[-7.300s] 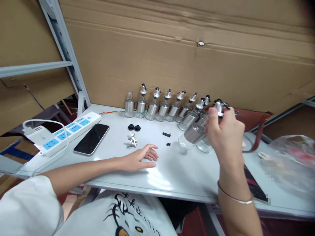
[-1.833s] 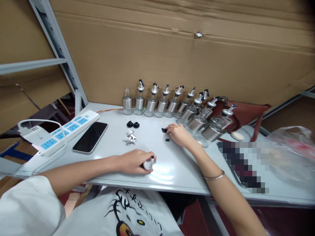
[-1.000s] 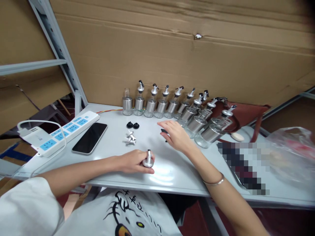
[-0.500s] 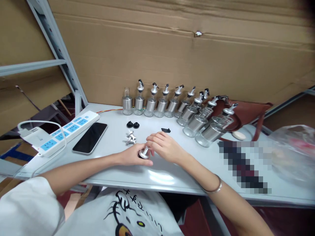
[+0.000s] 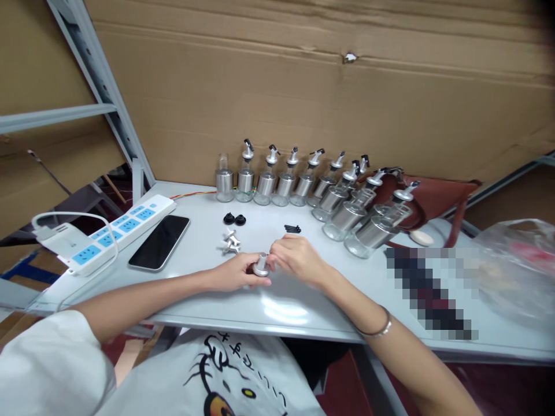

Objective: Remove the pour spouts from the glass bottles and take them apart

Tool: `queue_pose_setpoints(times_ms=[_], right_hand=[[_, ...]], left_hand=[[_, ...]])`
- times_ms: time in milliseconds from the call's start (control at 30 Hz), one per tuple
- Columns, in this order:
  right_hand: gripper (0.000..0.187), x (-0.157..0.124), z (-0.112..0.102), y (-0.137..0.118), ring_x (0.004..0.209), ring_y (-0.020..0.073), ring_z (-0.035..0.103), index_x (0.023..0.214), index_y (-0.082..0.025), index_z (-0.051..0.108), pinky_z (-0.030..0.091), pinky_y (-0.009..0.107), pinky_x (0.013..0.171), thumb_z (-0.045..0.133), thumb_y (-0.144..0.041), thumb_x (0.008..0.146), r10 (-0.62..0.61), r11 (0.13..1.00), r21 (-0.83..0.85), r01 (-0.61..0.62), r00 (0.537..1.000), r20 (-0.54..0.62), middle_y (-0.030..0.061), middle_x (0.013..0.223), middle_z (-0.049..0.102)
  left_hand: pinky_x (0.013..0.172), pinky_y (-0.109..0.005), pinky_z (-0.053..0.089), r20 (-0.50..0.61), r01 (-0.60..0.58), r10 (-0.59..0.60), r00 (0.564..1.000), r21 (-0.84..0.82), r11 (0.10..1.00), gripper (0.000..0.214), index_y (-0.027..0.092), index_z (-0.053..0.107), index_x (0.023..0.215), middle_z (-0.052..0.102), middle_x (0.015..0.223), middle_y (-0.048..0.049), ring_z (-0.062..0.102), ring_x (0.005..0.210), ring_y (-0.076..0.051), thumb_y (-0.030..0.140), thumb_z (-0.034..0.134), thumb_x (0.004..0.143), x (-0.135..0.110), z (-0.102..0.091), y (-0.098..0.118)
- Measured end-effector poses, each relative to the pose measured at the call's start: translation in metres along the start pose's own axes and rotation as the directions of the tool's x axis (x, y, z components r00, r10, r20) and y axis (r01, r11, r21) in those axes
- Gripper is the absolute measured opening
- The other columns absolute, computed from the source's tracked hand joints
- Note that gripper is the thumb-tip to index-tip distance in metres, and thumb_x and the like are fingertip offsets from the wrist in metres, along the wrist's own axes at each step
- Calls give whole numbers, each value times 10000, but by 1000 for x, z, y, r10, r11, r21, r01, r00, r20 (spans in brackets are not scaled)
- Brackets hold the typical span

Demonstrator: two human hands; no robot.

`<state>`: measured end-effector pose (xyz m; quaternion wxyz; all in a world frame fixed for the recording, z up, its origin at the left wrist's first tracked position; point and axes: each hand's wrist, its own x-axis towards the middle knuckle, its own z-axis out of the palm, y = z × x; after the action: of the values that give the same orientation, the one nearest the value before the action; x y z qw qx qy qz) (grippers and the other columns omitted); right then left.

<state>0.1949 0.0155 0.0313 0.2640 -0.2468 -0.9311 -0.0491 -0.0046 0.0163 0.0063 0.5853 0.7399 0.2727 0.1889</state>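
Observation:
My left hand (image 5: 236,273) is closed around a small silver spout cap (image 5: 261,266), held just above the grey table (image 5: 303,300). My right hand (image 5: 296,261) meets it from the right, its fingertips pinched at the cap's top; anything between them is too small to see. Close behind lie silver spout pieces (image 5: 230,242), two black stoppers (image 5: 234,219) and a small black clip (image 5: 292,229). A row of glass and steel dispenser bottles (image 5: 286,182) stands along the cardboard wall, and one bottle (image 5: 224,179) at the left end has no spout.
A black phone (image 5: 159,241) and a white power strip (image 5: 108,234) lie at the left. A brown bag (image 5: 429,202), a white oval object (image 5: 421,237) and a clear plastic bag (image 5: 511,271) sit at the right. A metal shelf post (image 5: 102,92) rises at the back left.
My right hand put a bottle down at the right, reached to the small black parts, then came to the cap. My left hand picked up the silver cap and lifted it a little.

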Motion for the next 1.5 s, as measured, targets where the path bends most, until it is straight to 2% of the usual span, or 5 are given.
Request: queue_pose_setpoints(times_ms=[267,400,733,1267,1500], right_hand=[[274,-8,-33,31,691,151,567,893,-178,683,456,271,651,491,-371,928,357,923,203,-327,924,-136,57,787,603],[204,-14,-45,46,687,147,587,880,-170,686,454,249,628,512,-275,885,491,847,193,-495,868,71,50,797,658],[279,-26,-41,57,627,141,624,866,-167,645,459,227,628,398,-48,815,670,669,-39,-742,581,462,28,696,697],[245,-25,-35,57,743,156,642,993,-184,636,470,244,699,551,-96,781,657,666,-26,-745,571,493,29,840,719],[232,-22,-38,56,620,148,557,837,-174,615,402,256,622,464,-340,896,684,691,45,-721,674,280,22,682,642]], left_hand=[[566,-225,358,-14,29,-30,999,-79,996,283,162,529,963,459,656,69,473,540,-80,339,653,781,-1,0,-1],[560,-223,344,-14,31,-32,999,-76,997,273,158,521,951,450,642,72,465,537,-80,330,644,780,-1,0,1],[575,-232,345,-15,54,-55,998,-80,995,277,163,518,958,450,653,72,471,547,-83,328,639,772,0,1,1],[553,-227,329,-15,46,-47,999,-76,996,264,154,512,974,465,617,72,458,533,-83,306,622,788,-1,0,3],[556,-227,321,-30,59,-61,998,-45,997,273,164,471,1019,431,633,73,416,538,-86,307,566,806,-2,1,7]])
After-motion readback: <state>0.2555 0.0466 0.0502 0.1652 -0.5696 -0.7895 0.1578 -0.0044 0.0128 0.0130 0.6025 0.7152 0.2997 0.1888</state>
